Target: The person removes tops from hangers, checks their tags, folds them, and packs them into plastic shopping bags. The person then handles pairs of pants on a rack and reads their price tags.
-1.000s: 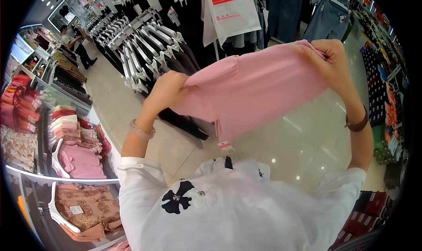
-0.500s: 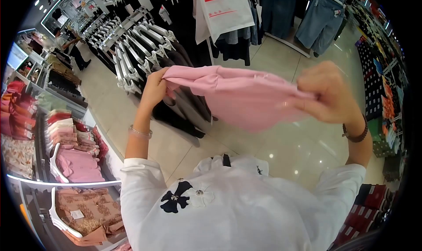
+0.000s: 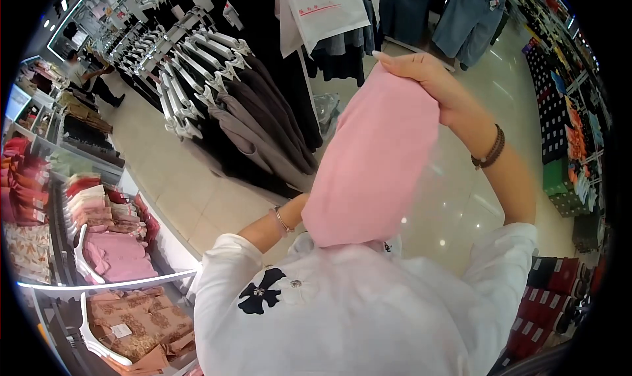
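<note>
A pink garment [image 3: 375, 165] hangs folded in front of my chest, its lower end against my white shirt [image 3: 395, 310]. My right hand [image 3: 418, 80] grips its top edge, thumb on the near side and fingers behind the cloth. The fingers of my left hand are hidden behind the garment's lower left side; only the wrist with a bracelet [image 3: 283, 221] shows. A dark beaded bracelet [image 3: 490, 146] is on my right wrist.
Racks of dark trousers on white hangers [image 3: 204, 60] stand ahead on the left. Shelves of folded pink clothes [image 3: 118, 254] are at the left. A person [image 3: 92, 76] stands at the far left. Denim [image 3: 467, 24] hangs ahead; patterned goods [image 3: 566, 126] line the right.
The pink garment has turned from stretched sideways to nearly upright. My left hand has dropped down behind it, and my right hand has moved up and left to its top.
</note>
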Action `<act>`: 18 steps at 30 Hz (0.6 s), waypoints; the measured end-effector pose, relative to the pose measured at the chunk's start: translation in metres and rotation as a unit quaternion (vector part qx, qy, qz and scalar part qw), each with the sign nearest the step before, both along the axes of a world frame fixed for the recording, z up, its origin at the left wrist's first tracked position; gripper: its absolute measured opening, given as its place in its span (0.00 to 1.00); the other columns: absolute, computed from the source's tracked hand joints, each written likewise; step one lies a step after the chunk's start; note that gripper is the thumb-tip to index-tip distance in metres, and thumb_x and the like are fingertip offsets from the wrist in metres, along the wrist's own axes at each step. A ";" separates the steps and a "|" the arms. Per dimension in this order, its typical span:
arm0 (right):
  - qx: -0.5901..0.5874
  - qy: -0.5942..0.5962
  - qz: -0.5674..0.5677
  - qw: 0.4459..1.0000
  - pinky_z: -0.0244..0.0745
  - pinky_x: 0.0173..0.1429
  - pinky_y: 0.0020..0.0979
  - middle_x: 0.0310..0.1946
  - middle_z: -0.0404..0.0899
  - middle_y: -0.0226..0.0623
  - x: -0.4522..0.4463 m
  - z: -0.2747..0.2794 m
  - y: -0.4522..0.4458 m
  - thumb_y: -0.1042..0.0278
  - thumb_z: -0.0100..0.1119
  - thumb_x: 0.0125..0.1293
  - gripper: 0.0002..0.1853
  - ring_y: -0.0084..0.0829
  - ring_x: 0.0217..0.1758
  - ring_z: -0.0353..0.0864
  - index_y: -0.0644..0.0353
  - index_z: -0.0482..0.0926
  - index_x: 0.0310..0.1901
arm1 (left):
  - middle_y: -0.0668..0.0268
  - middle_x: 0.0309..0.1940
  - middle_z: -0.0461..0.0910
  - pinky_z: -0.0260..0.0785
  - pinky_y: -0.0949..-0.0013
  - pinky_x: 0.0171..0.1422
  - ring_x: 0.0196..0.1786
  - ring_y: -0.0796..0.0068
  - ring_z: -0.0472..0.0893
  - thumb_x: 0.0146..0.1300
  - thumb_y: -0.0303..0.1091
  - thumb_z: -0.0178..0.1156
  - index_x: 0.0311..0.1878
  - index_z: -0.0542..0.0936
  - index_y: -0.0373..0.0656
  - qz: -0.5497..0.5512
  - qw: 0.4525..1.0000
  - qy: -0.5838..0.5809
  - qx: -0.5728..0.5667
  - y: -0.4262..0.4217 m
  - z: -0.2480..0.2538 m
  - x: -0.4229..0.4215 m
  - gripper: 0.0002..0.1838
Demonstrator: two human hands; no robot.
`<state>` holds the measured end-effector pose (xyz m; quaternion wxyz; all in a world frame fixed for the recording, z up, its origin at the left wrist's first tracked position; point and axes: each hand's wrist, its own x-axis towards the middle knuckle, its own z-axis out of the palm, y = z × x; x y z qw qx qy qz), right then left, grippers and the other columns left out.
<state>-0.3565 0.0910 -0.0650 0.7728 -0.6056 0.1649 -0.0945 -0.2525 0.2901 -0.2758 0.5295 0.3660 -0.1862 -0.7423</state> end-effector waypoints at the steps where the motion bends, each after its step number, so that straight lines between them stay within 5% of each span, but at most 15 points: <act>1: 0.027 0.057 -0.054 0.997 0.74 0.33 0.23 0.27 0.80 0.33 0.003 -0.023 -0.010 0.60 0.63 0.57 0.14 0.20 0.28 0.79 0.66 0.79 0.32 | 0.62 0.46 0.77 0.70 0.70 0.47 0.45 0.74 0.77 0.61 0.34 0.53 0.50 0.74 0.39 -0.015 1.000 0.019 0.006 0.005 -0.002 -0.004 0.15; 5: 0.095 0.163 -0.187 0.964 0.75 0.38 0.28 0.36 0.79 0.37 -0.001 -0.173 -0.051 0.57 0.63 0.56 0.17 0.28 0.38 0.79 0.63 0.78 0.37 | 0.63 0.46 0.77 0.70 0.70 0.47 0.45 0.74 0.77 0.61 0.35 0.52 0.49 0.74 0.39 -0.050 0.997 0.056 0.022 0.009 -0.008 -0.014 0.15; 7: 0.040 0.266 -0.152 0.951 0.73 0.49 0.34 0.46 0.75 0.39 -0.014 -0.204 -0.041 0.51 0.61 0.56 0.23 0.33 0.52 0.74 0.60 0.74 0.47 | 0.63 0.45 0.77 0.70 0.70 0.46 0.45 0.74 0.77 0.61 0.36 0.52 0.49 0.74 0.40 -0.052 0.997 0.059 0.021 0.007 -0.009 -0.011 0.15; 11: -0.167 0.115 -0.059 0.977 0.60 0.62 0.44 0.61 0.58 0.45 -0.015 -0.168 0.019 0.47 0.61 0.54 0.36 0.40 0.66 0.55 0.53 0.60 0.62 | 0.63 0.45 0.78 0.70 0.69 0.45 0.44 0.73 0.77 0.61 0.38 0.52 0.49 0.74 0.40 -0.046 0.996 0.073 0.027 0.008 -0.010 0.004 0.16; 14: -0.469 -0.099 0.113 0.870 0.53 0.65 0.49 0.65 0.48 0.49 -0.012 -0.141 0.041 0.46 0.67 0.46 0.46 0.45 0.70 0.46 0.50 0.54 0.66 | 0.64 0.45 0.78 0.70 0.69 0.45 0.44 0.73 0.77 0.61 0.39 0.51 0.48 0.74 0.40 -0.053 0.995 0.072 0.033 0.005 -0.013 0.007 0.16; 16: -0.524 -0.112 0.195 0.822 0.51 0.67 0.47 0.67 0.48 0.45 -0.011 -0.132 0.060 0.49 0.70 0.42 0.50 0.42 0.69 0.49 0.51 0.53 0.67 | 0.64 0.45 0.78 0.70 0.69 0.44 0.44 0.73 0.77 0.62 0.40 0.51 0.48 0.74 0.41 -0.066 0.994 0.074 0.045 0.008 -0.014 0.004 0.16; 18: -0.454 -0.079 0.285 0.841 0.55 0.65 0.44 0.64 0.54 0.47 -0.013 -0.144 0.073 0.54 0.69 0.42 0.49 0.43 0.66 0.56 0.53 0.53 0.66 | 0.64 0.45 0.78 0.70 0.69 0.44 0.44 0.73 0.77 0.62 0.40 0.51 0.48 0.74 0.41 -0.084 0.993 0.063 0.059 0.011 -0.015 0.001 0.16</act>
